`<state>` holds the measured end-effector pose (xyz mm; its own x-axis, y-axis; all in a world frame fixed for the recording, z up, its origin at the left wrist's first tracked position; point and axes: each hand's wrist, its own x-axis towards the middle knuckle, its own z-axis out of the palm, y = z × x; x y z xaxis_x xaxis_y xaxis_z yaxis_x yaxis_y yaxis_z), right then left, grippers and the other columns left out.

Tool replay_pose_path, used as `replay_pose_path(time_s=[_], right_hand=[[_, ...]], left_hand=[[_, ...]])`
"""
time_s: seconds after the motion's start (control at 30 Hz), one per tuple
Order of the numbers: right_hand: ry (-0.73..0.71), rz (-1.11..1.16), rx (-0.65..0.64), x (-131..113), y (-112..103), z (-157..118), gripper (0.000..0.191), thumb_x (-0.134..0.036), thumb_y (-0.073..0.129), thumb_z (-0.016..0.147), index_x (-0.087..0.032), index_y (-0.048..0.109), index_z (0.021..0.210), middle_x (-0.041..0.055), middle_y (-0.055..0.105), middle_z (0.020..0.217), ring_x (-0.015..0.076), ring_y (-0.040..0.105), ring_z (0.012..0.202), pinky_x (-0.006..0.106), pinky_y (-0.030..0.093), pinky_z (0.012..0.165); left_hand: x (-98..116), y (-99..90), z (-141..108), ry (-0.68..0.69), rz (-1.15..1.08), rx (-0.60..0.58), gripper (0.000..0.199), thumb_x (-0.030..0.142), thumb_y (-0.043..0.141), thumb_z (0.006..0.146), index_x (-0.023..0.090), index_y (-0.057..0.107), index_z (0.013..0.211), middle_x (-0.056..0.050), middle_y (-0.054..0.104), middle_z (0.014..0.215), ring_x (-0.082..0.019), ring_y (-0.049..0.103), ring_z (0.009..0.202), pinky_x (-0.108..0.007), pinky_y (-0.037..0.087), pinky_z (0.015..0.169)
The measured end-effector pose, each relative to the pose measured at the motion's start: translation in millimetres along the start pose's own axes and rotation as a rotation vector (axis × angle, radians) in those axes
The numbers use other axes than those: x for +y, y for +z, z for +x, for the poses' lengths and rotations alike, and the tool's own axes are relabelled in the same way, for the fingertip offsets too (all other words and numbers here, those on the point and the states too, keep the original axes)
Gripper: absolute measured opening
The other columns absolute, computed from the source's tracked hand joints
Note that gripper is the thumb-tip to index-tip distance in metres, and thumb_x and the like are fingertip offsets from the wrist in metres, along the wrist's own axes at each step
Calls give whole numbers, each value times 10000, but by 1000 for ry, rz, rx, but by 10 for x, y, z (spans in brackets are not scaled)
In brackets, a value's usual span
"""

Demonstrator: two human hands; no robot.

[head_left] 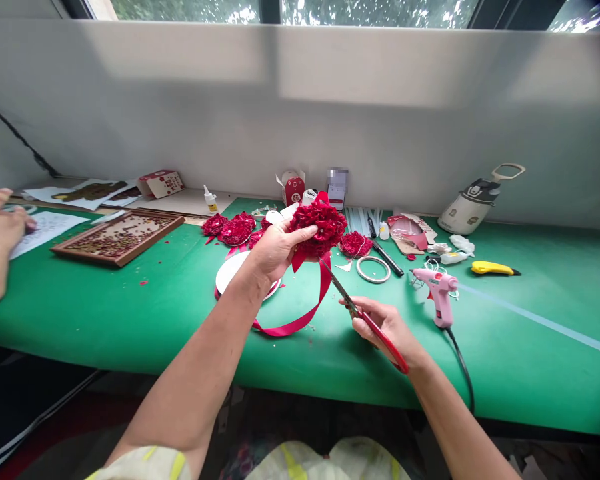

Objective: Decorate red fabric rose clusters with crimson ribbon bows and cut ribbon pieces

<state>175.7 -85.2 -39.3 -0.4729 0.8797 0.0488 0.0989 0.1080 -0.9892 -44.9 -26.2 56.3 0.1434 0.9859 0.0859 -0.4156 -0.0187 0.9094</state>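
Observation:
My left hand is closed on a dark red fabric flower, its thumb pressed on the petals. A red ribbon hangs from beneath the flower and loops toward a white ribbon spool on the table. In my right hand is a pair of scissors with red handles. Their blades point up and left, with the tips by the ribbon just under the flower. Whether the blades touch the ribbon I cannot tell.
A pink glue gun with a cord lies right of my right hand, near a yellow cutter. More red flowers, a silver ring and a black pen lie behind. Another person's hand rests near a wooden tray.

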Motion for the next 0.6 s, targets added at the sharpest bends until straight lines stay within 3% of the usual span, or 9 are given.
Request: replay_pose_path(time_s=[0.6], right_hand=[[-6, -13, 29, -13, 21, 18, 426, -433, 626, 784, -143, 619, 1096, -11, 393, 698, 97, 321, 588, 227, 288, 503]], left_hand=[[-8, 11, 20, -2, -6, 4, 311, 119, 696, 713, 134, 654, 1021, -123, 692, 1037, -289, 642, 982, -473, 509, 883]])
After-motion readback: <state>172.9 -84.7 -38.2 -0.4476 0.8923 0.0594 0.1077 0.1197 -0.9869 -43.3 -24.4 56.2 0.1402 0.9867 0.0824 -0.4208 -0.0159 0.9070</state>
